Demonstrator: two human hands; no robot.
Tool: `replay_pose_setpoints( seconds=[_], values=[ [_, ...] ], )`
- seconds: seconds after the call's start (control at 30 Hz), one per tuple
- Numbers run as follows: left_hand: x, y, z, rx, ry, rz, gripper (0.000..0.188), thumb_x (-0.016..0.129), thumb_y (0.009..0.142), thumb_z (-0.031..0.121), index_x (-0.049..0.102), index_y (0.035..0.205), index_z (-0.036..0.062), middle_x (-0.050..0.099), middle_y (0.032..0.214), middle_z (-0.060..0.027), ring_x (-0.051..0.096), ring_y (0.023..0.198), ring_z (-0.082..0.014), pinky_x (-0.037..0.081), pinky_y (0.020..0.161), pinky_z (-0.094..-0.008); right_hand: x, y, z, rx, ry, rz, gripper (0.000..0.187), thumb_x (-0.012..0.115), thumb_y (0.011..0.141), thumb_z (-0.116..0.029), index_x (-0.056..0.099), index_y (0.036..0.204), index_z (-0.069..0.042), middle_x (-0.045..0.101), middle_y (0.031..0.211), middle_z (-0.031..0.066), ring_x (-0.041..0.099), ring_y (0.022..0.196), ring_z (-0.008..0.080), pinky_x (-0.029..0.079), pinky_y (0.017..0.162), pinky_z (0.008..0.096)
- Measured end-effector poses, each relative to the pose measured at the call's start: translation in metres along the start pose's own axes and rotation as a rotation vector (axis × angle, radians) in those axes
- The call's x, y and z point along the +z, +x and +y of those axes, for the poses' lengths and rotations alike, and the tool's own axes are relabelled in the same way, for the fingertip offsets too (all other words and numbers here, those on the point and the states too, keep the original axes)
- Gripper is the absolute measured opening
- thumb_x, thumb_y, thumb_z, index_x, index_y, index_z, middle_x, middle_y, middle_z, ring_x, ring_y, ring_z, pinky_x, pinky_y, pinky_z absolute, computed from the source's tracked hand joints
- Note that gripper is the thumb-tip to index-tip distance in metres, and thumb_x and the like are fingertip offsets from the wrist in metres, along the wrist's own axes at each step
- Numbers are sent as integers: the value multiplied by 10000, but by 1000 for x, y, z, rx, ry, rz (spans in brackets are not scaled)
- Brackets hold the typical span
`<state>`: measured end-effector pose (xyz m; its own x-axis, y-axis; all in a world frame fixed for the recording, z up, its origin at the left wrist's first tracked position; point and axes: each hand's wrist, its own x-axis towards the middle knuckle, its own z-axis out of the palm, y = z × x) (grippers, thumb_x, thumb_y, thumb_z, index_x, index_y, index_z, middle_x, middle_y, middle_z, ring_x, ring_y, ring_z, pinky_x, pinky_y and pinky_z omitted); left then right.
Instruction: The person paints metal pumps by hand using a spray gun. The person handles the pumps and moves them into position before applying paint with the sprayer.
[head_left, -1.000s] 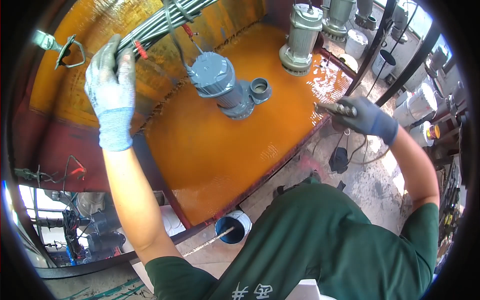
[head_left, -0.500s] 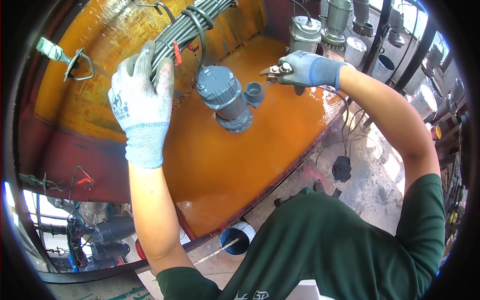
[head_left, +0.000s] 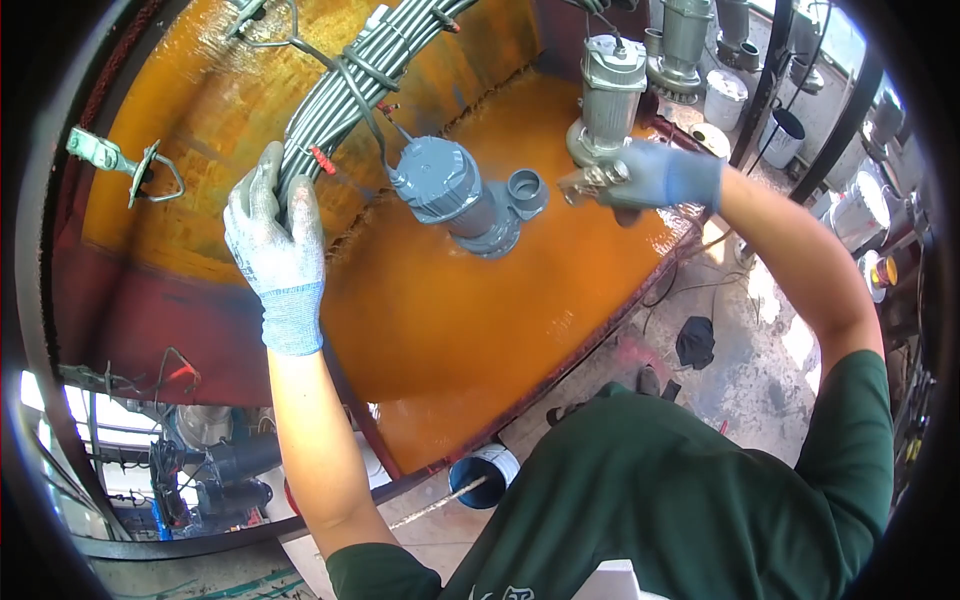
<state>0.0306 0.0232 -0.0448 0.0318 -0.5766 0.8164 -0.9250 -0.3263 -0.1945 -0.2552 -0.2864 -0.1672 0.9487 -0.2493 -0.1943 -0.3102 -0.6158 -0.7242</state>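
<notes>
A grey submersible pump [head_left: 440, 185] with a round side outlet hangs tilted over a tank of orange-brown liquid [head_left: 450, 330]. Its grey cable is bundled into a coil [head_left: 345, 95] above and left of it, with red ties on it. My left hand [head_left: 275, 215], in a white and blue glove, grips the coil's lower end between thumb and fingers. To the pump's right is my right hand [head_left: 650, 178], also gloved and blurred by motion. Its fingers are closed round a small metal tool [head_left: 595, 182] that looks like pliers, apart from the pump.
Another grey pump [head_left: 612, 95] hangs just beyond my right hand. A hook with a green body [head_left: 100, 150] hangs at the left. The tank's dark red rim [head_left: 580, 365] runs in front of me, with a bucket [head_left: 482, 475] below it. More pumps and white buckets [head_left: 725, 97] stand at the right.
The pump has swung a little and tilted, its outlet moving right. My right hand has moved right and slightly down with the tool. My left hand stays on the coil, a little lower.
</notes>
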Motion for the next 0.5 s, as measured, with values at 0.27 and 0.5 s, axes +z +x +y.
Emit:
replay_pose_setpoints(
  seconds=[0.27,0.5],
  values=[
    [10,1,21,-5,41,67,452,649,1027,302,677,1389,33,682,1257,-191,623,1143,-350,479,1015,-489,128,-62,135,92,181,200,220,732,944,-245,697,1041,-51,763,891,153,753,844,333,574,780,428],
    [14,7,44,-86,113,62,465,637,1028,297,670,1405,28,667,1237,-203,616,1148,-357,471,1026,-481,200,-76,151,78,682,573,198,723,980,-213,678,1045,-30,714,831,138,719,779,254,554,720,391]
  ],
)
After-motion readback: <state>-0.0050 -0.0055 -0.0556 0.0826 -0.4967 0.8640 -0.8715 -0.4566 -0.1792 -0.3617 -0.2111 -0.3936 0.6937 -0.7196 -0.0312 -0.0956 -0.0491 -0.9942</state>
